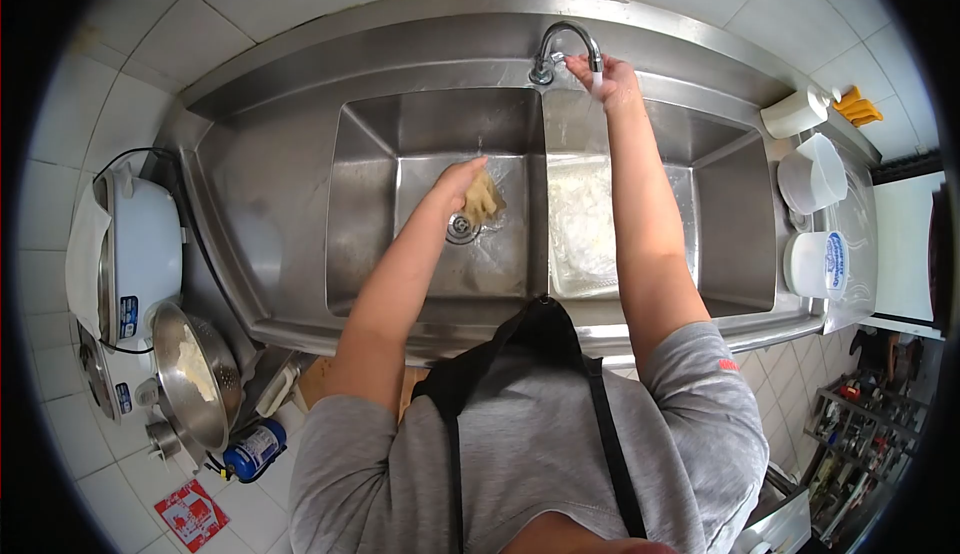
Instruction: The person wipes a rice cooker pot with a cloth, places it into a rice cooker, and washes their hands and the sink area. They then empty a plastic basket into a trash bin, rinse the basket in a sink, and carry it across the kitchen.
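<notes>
Over the left basin (430, 274), my left hand (460, 184) is closed on a wet, yellowish-tan cloth (483, 200), which hangs beside the drain (462, 227). The cloth is crumpled, and its exact kind is hard to make out. My right hand (618, 79) is up at the chrome faucet (570, 27), its fingertips at the small tap lever (558, 57). White water runs from the spout in front of that hand. Below my right forearm, a clear tray (560, 284) with pale, wet contents sits in the right basin (735, 224), partly hidden by the arm.
White tubs (812, 174) stand on the right drainboard, with yellow gloves (858, 107) beyond. On the left are a white appliance (148, 244) with a black cord and a steel colander (225, 374) holding pale food. A blue cylinder (255, 449) stands lower left.
</notes>
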`<state>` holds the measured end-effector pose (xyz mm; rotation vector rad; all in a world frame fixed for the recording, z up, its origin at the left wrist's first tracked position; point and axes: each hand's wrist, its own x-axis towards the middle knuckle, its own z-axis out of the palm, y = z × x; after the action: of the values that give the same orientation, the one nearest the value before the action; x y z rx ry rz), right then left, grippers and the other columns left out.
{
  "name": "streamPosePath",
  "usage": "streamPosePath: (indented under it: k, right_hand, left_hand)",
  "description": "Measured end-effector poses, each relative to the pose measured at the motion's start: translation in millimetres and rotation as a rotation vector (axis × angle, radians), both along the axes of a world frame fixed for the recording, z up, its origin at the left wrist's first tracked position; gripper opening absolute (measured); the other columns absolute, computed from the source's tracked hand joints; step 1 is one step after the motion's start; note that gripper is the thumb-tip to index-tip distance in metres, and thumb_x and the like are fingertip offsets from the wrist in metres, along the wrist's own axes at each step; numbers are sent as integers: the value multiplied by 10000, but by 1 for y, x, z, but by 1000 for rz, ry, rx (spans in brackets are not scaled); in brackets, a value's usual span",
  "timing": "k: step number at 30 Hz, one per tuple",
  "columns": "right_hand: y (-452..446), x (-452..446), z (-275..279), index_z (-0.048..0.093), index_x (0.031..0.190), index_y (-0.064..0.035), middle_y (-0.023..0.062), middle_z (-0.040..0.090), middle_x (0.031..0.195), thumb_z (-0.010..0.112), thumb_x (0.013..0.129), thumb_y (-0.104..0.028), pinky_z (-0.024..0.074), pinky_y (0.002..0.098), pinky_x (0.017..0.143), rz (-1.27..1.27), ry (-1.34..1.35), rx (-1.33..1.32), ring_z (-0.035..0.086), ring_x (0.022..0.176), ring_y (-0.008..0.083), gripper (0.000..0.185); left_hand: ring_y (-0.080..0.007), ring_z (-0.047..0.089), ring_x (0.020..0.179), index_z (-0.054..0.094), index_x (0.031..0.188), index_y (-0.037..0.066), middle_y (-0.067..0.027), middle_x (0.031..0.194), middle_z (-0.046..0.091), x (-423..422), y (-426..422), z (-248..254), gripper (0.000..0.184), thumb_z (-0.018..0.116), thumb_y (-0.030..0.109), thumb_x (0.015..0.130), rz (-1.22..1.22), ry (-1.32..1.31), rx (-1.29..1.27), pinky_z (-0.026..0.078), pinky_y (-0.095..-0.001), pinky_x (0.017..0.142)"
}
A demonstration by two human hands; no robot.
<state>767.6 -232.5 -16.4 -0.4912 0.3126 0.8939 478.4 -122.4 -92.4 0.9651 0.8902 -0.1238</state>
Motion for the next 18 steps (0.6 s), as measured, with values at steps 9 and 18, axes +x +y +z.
streamPosePath:
  k: [9,18]
  right_hand:
    - [-24,-33,5,286,1156,209,367,370,1168,306,863,-92,335,496,970,288,-158,-1,372,1118,473,420]
    - [-59,-52,22,528,940,131,211,595,829,467,825,-31,547,331,681,784,-795,-609,621,750,292,208]
  left_hand:
    - [-144,565,712,504,966,48,-47,825,555,44,-22,9,249,534,263,844,131,-190,159,466,-276,575]
    - [-199,568,820,482,903,35,-92,864,583,122,4,-22,156,453,-9,756,387,-469,999,439,-299,747]
